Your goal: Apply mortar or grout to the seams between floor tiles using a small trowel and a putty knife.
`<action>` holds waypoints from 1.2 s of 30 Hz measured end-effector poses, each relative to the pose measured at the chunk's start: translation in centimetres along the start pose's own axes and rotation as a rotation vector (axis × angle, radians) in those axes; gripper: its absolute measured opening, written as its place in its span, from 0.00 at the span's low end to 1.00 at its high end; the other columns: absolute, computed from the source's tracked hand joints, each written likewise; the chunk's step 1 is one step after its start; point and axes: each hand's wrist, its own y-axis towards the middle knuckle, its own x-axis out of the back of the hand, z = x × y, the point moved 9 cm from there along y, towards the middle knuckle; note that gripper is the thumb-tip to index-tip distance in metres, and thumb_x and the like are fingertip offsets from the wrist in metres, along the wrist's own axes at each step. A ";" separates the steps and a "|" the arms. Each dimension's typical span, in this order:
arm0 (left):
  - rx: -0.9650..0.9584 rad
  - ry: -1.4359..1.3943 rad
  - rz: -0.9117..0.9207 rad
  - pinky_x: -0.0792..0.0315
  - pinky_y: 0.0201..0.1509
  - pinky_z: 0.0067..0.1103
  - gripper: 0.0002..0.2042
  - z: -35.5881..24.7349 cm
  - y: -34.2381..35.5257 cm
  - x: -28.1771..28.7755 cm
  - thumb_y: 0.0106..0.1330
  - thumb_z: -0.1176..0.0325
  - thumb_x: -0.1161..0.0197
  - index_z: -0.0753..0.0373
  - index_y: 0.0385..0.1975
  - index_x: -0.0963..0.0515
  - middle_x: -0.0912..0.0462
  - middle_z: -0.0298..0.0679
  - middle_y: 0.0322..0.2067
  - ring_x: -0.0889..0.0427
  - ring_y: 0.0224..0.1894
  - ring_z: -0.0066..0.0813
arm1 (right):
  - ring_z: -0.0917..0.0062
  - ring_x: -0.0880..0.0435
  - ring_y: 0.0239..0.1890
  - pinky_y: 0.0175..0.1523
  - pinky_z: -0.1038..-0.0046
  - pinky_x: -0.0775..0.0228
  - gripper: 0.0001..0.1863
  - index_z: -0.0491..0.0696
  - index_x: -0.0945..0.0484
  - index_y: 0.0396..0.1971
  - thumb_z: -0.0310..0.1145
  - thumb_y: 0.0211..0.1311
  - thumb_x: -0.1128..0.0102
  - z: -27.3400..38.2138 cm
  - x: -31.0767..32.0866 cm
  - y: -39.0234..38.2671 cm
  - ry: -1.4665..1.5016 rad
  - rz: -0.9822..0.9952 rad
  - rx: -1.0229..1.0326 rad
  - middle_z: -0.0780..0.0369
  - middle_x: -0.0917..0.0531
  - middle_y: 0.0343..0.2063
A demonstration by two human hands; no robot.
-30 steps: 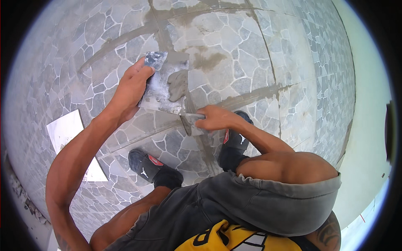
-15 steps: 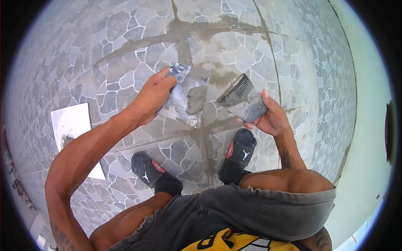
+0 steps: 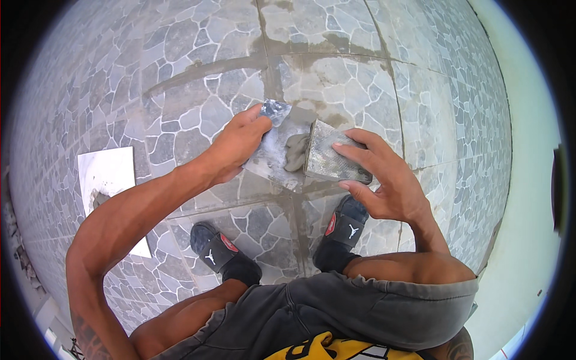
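My left hand [image 3: 240,139] is closed on the edge of a flat, grey-white mottled board [image 3: 268,157], its thumb on top near a bluish corner. A lump of wet grey grout [image 3: 294,151] sits on that board. My right hand [image 3: 384,171] grips a flat, four-sided grey piece [image 3: 337,153] with a textured upper face. The piece's left edge meets the right side of the grout lump. Its underside is hidden. Both hands are held above the tiled floor, forward of my feet.
Stone-patterned floor tiles [image 3: 222,99] have grout-smeared joints [image 3: 273,78]. At the left lies a white slab [image 3: 111,171] with a grey heap on it, partly behind my left arm. My sandalled feet [image 3: 214,247] are planted below my hands. A pale wall [image 3: 522,198] runs along the right.
My right hand has turned the grey piece over and moved it left, up against the grout lump. My left hand and its board have shifted slightly right.
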 end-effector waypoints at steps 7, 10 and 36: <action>-0.030 -0.032 0.008 0.27 0.44 0.20 0.15 -0.2 0.1 -0.8 0.71 0.71 0.56 0.63 0.54 0.29 0.22 0.33 0.40 0.24 0.40 0.18 | 0.56 0.27 0.56 0.57 0.63 0.31 0.32 0.52 0.28 0.59 0.27 0.50 0.31 0.5 -0.7 0.0 -0.153 0.038 0.050 0.50 0.32 0.58; -0.024 -0.023 -0.017 0.25 0.44 0.19 0.17 -0.1 0.1 -0.7 0.69 0.72 0.57 0.65 0.55 0.31 0.21 0.34 0.39 0.23 0.38 0.18 | 0.55 0.28 0.56 0.57 0.62 0.31 0.32 0.52 0.28 0.59 0.27 0.50 0.31 0.6 -0.5 0.2 -0.179 0.064 0.056 0.50 0.32 0.58; 0.208 0.082 0.008 0.26 0.46 0.21 0.19 6.1 0.7 -0.7 0.66 0.72 0.56 0.64 0.57 0.33 0.23 0.34 0.42 0.23 0.41 0.20 | 0.65 0.18 0.40 0.36 0.66 0.27 0.33 0.37 0.36 0.60 0.54 0.72 0.58 -18.6 -2.0 -12.4 1.609 -0.330 -0.662 0.47 0.19 0.45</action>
